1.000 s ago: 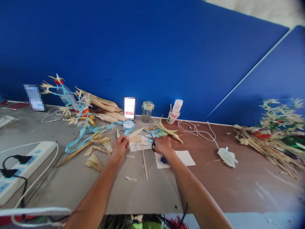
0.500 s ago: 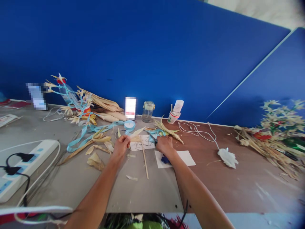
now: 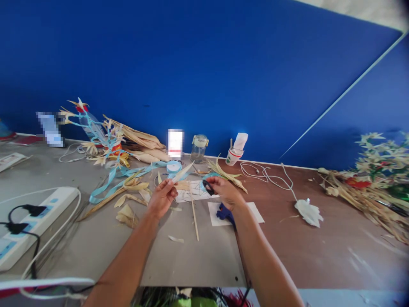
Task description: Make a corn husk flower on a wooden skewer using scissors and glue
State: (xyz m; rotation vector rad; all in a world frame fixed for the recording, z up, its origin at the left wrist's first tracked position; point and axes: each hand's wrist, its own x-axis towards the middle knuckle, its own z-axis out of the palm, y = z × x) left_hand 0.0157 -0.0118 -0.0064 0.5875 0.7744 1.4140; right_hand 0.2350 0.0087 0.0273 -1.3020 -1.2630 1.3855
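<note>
My left hand (image 3: 163, 197) pinches a pale, pointed strip of corn husk (image 3: 183, 172) between thumb and fingers, its tip up and to the right. Scissors with black handles (image 3: 208, 187) are in my right hand (image 3: 226, 192), whose fingers are closed round the loops. The blades are hard to make out. Below the hands a thin wooden stick (image 3: 194, 217) lies partly on a white sheet with thin wire-like pieces (image 3: 204, 195). A dark blue tool, perhaps a glue gun (image 3: 225, 214), rests on white paper (image 3: 214, 219) under my right forearm.
A light blue ribbon roll (image 3: 174, 166), glass jar (image 3: 199, 149) and paper cup (image 3: 233, 157) stand behind. Husks (image 3: 129, 216) lie at left, beside a power strip (image 3: 41, 226). Husk flowers on blue stems (image 3: 110, 143) are back left. White cable (image 3: 266, 174) runs at right.
My right hand has turned and drawn slightly back with the scissors, so their black handle shows more. The left hand has opened its grip a little while keeping the husk. The view shifted slightly.
</note>
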